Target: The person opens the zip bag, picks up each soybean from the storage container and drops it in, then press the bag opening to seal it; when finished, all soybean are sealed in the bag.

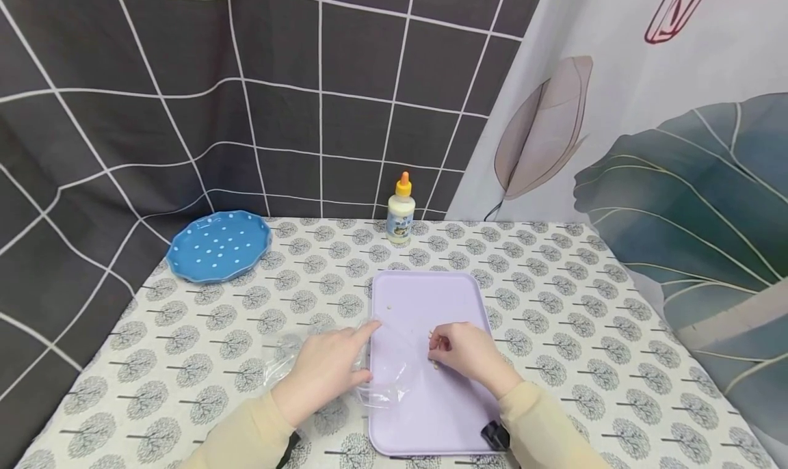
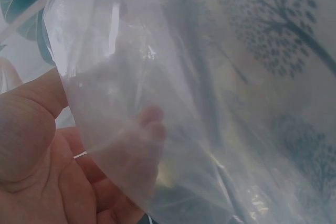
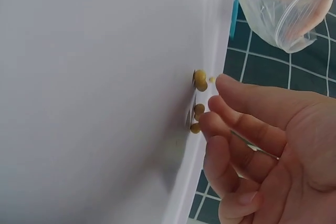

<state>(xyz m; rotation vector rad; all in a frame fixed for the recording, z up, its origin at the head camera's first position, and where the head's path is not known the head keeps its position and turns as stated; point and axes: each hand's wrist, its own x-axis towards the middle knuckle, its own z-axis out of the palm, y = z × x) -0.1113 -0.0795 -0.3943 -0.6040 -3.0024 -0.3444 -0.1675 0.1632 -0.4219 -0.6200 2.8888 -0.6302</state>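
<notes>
On the lilac tray (image 1: pixel 425 428) lie several small yellow soybeans (image 3: pixel 200 77), close to my right hand (image 1: pixel 468 353). That hand hovers over the tray, fingers loosely bent, thumb tip just apart from the index fingertip. In the right wrist view nothing shows between its fingertips beside the beans. My left hand (image 1: pixel 329 356) lies at the tray's left edge, index finger and thumb spread apart. A clear zip bag (image 1: pixel 394 383) lies under and around it, its end reaching over the tray. Through the bag (image 2: pixel 121 103) the left fingers show blurred; whether they pinch it is unclear.
A blue plate (image 1: pixel 218 247) with white dots stands at the back left. Behind the tray stands a small bottle (image 1: pixel 400 212) with a yellow and orange cap. The table is covered by a tree-print cloth (image 1: pixel 554 346); dark and light curtains hang behind.
</notes>
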